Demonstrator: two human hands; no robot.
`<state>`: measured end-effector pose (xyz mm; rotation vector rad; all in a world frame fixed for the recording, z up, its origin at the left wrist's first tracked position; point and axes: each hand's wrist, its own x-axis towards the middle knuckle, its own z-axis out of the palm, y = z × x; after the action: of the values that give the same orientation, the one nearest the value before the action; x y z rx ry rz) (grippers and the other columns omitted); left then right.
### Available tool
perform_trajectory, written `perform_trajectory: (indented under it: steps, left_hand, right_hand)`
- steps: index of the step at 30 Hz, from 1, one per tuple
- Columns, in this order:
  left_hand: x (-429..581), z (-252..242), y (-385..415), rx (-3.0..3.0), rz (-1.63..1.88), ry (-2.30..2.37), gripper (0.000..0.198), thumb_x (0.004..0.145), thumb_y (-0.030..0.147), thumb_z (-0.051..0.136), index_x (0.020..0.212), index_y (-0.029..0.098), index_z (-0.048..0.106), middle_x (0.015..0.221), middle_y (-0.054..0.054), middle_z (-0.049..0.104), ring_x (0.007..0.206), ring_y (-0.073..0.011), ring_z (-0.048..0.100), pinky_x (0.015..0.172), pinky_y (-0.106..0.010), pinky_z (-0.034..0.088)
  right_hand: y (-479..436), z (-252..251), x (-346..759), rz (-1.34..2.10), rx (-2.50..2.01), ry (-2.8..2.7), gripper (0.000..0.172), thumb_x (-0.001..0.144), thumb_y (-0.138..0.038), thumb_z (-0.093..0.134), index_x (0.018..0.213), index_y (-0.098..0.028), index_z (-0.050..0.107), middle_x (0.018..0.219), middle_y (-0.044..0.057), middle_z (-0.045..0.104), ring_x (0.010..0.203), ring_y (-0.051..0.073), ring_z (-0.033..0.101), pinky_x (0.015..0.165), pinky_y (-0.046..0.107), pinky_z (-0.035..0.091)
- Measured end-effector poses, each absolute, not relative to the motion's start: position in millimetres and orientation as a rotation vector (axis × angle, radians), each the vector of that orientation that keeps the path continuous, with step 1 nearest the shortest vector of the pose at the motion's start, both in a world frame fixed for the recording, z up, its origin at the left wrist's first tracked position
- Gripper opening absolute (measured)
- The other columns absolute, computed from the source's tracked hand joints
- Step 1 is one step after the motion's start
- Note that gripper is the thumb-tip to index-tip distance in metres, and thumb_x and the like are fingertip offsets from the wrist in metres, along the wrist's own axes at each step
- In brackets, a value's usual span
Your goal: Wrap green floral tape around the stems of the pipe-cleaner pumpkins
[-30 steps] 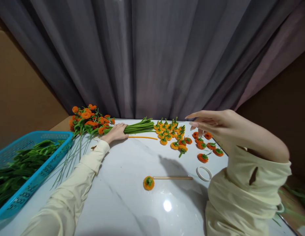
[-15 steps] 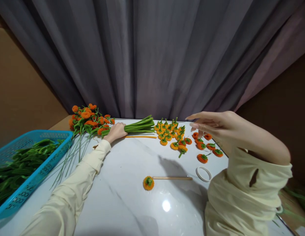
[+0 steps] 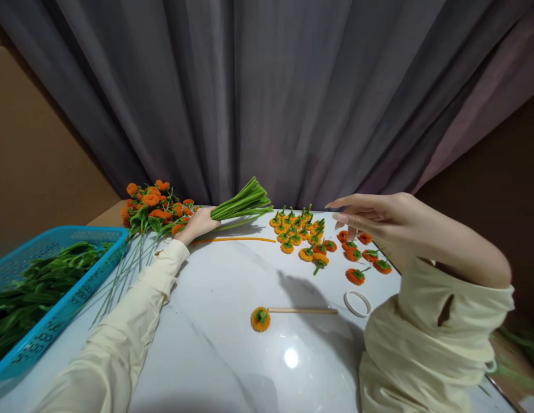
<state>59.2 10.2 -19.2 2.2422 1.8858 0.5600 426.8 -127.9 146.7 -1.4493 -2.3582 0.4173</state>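
L hand (image 3: 200, 223) fingers wrapped round green stems (image 3: 243, 201), nr surface's far edge, free ends tilted up. R hand (image 3: 374, 221) raised by right edge, fingers loosely bent, gap to thumb narrow. Orange strip (image 3: 236, 239) just nearer than stems. Yellow heads (image 3: 295, 240) along far edge, R of stems; red heads (image 3: 353, 254) nr far R corner. Approx mid-surface: 1 stick (image 3: 303, 311), 1 loose head (image 3: 261, 324). Basket (image 3: 81, 289) at left edge.

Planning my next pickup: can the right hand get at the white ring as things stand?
Probably yes: the right hand looks empty, and nothing lies over the white ring on the table.
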Motion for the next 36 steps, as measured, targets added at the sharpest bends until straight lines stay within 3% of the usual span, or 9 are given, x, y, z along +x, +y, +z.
perform_trajectory:
  steps: [6, 12, 17, 24, 29, 36]
  left_hand:
    - [58.3, -19.8, 10.3, 2.233, 0.597, 1.772, 0.042, 0.065, 0.025, 0.057, 0.105, 0.016, 0.066, 0.092, -0.006, 0.072, 0.086, -0.0259, 0.065, 0.071, -0.027, 0.048]
    - [57.3, -17.8, 5.6, 2.261, 0.533, 1.586, 0.047, 0.068, 0.041, 0.064, 0.108, 0.016, 0.065, 0.097, -0.004, 0.072, 0.092, -0.0261, 0.064, 0.078, -0.028, 0.049]
    - [55.7, -18.0, 3.3, 2.279, 0.451, 1.490, 0.055, 0.062, 0.052, 0.069, 0.104, 0.017, 0.062, 0.100, -0.005, 0.071, 0.089, -0.0253, 0.064, 0.074, -0.027, 0.049]
    - [55.0, -24.2, 3.7, 2.333, 0.360, 1.516, 0.039, 0.063, 0.040, 0.063, 0.095, 0.018, 0.062, 0.081, -0.002, 0.068, 0.075, -0.0220, 0.063, 0.066, -0.025, 0.046]
    - [55.3, -22.6, 2.5, 2.359, 0.322, 1.541, 0.039, 0.061, 0.027, 0.058, 0.097, 0.017, 0.064, 0.079, -0.004, 0.068, 0.068, -0.0202, 0.062, 0.058, -0.024, 0.044]
    - [58.1, -17.1, -0.5, 2.358, 0.310, 1.583, 0.039, 0.063, 0.028, 0.055, 0.098, 0.015, 0.065, 0.077, -0.004, 0.069, 0.065, -0.0201, 0.062, 0.055, -0.024, 0.043]
  right_hand:
    - [-126.2, 146.5, 427.4, 0.395, -1.421, -2.388, 0.047, 0.083, -0.058, 0.048, 0.108, -0.021, 0.064, 0.076, 0.005, 0.071, 0.062, 0.020, 0.065, 0.059, 0.030, 0.051]
    - [-124.8, 146.0, 426.5, 0.431, -1.418, -2.380, 0.046, 0.084, -0.052, 0.049, 0.111, -0.019, 0.064, 0.082, 0.007, 0.073, 0.066, 0.021, 0.067, 0.060, 0.030, 0.052]
    - [-125.2, 145.9, 424.8, 0.479, -1.407, -2.374, 0.044, 0.084, -0.048, 0.050, 0.114, -0.018, 0.063, 0.085, 0.007, 0.073, 0.070, 0.022, 0.068, 0.061, 0.030, 0.053]
    - [-125.7, 146.4, 425.7, 0.412, -1.391, -2.390, 0.042, 0.085, -0.049, 0.050, 0.111, -0.020, 0.064, 0.079, 0.006, 0.072, 0.064, 0.020, 0.066, 0.059, 0.029, 0.051]
    - [-125.3, 145.9, 426.4, 0.416, -1.407, -2.387, 0.050, 0.083, -0.057, 0.049, 0.111, -0.019, 0.064, 0.080, 0.006, 0.072, 0.065, 0.020, 0.066, 0.056, 0.028, 0.050]
    - [-126.1, 146.2, 425.5, 0.402, -1.429, -2.383, 0.048, 0.084, -0.056, 0.048, 0.110, -0.019, 0.064, 0.080, 0.006, 0.071, 0.064, 0.019, 0.064, 0.058, 0.029, 0.049]
